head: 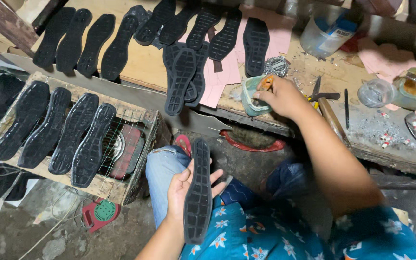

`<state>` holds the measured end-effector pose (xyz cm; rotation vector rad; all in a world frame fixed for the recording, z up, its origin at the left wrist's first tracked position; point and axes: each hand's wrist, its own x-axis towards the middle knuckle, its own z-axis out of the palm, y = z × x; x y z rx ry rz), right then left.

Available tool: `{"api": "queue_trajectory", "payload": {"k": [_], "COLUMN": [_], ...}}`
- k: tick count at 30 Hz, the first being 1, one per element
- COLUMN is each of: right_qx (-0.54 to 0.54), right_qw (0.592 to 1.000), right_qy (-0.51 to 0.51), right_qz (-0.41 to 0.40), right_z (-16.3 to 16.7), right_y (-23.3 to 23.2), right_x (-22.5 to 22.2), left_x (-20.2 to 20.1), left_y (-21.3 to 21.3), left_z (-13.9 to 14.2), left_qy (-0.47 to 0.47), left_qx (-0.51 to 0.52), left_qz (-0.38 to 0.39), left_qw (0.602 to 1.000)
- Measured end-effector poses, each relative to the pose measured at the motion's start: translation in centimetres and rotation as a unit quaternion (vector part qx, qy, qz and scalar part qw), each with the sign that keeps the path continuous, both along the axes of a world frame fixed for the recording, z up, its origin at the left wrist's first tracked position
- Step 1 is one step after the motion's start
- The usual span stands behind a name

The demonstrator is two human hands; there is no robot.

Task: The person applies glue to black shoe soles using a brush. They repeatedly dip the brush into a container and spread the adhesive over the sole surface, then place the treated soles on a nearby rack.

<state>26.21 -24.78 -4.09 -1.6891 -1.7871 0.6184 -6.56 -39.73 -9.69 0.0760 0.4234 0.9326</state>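
My left hand [185, 188] holds a black rubber shoe sole [199, 192] on its palm above my lap, tread side up, lengthways toward me. My right hand [280, 96] reaches forward to the workbench edge and grips a brush handle, its orange tip dipped into a small greenish glue pot [251, 100]. My knees in jeans and a blue patterned garment show below.
Several black soles [184, 77] lie in rows on the wooden bench [140, 62]. More soles [75, 132] rest on a wire rack over a heater at the left. Pliers [321, 96], a plastic tub [326, 31], jars and small scraps sit at the right.
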Motion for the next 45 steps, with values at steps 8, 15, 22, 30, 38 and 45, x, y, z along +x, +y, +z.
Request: {"api": "queue_trajectory", "payload": {"k": [8,15,22,30,38,45], "right_qx": [0.143,0.01,0.037,0.092,0.073,0.102], "right_qw": [0.98,0.949,0.887,0.887,0.925,0.924], "right_qy": [0.102,0.299,0.459,0.447,0.356,0.357], "right_qz": [-0.088,-0.098,-0.024,0.065,0.107,0.097], "right_z": [-0.5,0.2,1.7,5.6,5.4,5.1], "right_y": [-1.7,-6.1,-9.3,-14.8,-14.9,-14.8], "right_x": [0.1,0.6,-0.2,-3.7,-5.2,-5.6], "left_x": [0.5,0.5,0.6,0.6,0.8,0.8], "left_y": [2.3,3.3,3.2,2.5,2.0,2.0], "left_z": [1.2,6.0,8.8,10.4,10.8,10.7], "left_qy": [-0.037,-0.124,-0.126,-0.036,-0.035,-0.028], "left_qx": [0.015,0.105,0.148,0.199,0.199,0.2], "left_qz": [0.045,-0.02,-0.062,-0.101,-0.114,-0.118], "left_qw": [0.998,0.987,0.979,0.974,0.973,0.972]}}
